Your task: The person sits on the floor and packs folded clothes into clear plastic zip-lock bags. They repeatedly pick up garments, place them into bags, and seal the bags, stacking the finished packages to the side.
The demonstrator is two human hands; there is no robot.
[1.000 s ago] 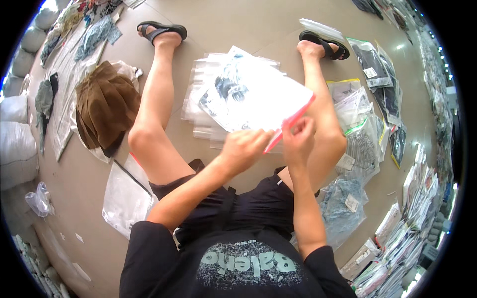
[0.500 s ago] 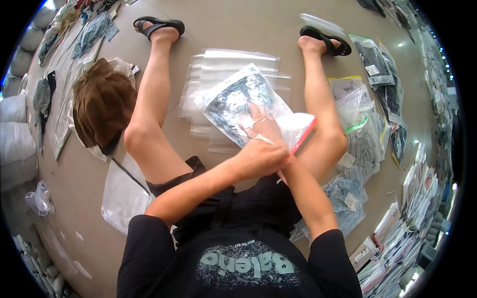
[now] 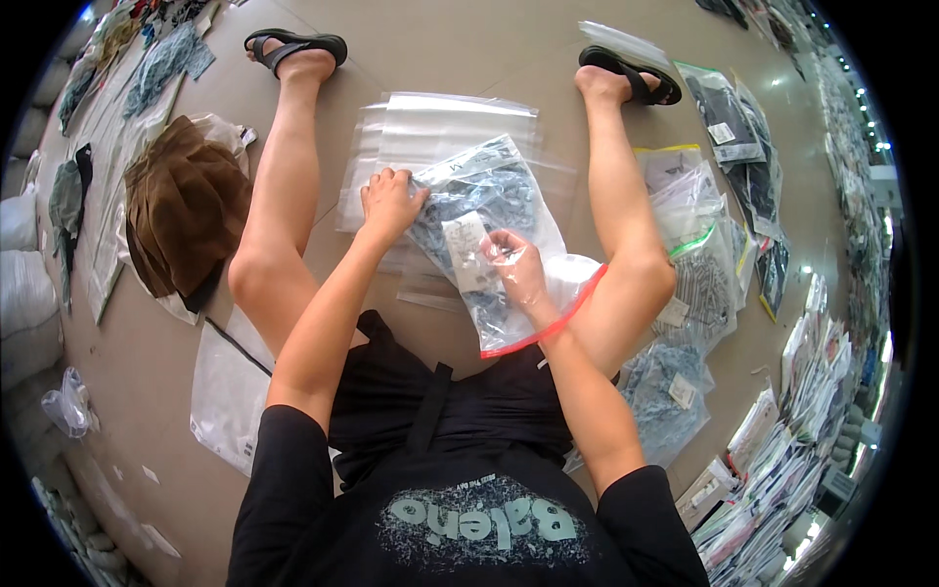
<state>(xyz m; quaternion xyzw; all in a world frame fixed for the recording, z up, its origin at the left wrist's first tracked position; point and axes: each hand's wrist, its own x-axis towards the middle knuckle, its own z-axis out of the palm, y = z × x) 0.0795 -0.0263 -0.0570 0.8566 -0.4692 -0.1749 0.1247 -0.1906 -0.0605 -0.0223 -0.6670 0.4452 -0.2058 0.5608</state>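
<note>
Rests the left hand [image 3: 393,203] with bent fingers at the far left edge of a clear zip bag [image 3: 550,235]; cannot tell whether pinching it. Reaches the right hand [image 3: 518,274] into the same bag through the end edged by a red strip [image 3: 514,344], fingers curled beside a white tag [image 3: 465,252]; cannot tell whether gripping it. Has a blue-grey patterned garment [image 3: 489,199] inside the bag, mostly beyond the right hand. Has a stack of clear plastic bags [image 3: 445,122] on the floor [image 3: 440,54], beyond the left hand, and a brown pleated skirt [image 3: 186,201] well left of that hand.
</note>
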